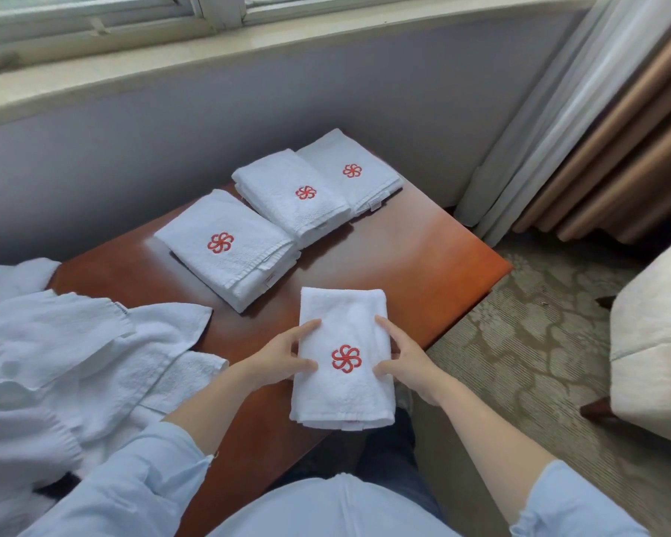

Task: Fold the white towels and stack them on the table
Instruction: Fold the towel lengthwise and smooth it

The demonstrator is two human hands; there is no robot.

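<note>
A folded white towel (pixel 345 331) with a red flower emblem is held between both hands above the near edge of the brown table (pixel 423 257). My left hand (pixel 287 356) grips its left edge, thumb on top. My right hand (pixel 401 358) grips its right edge the same way. Three folded white towels with the same emblem lie in a row at the back of the table: the nearest (pixel 229 248), the middle one (pixel 291 191) and the far one (pixel 349 168), each overlapping its neighbour a little.
A heap of unfolded white towels (pixel 74 354) covers the table's left end. A grey wall under a window sill runs behind the table. Curtains (pixel 597 129) hang at the right, and a pale upholstered seat (pixel 659 335) stands on patterned carpet.
</note>
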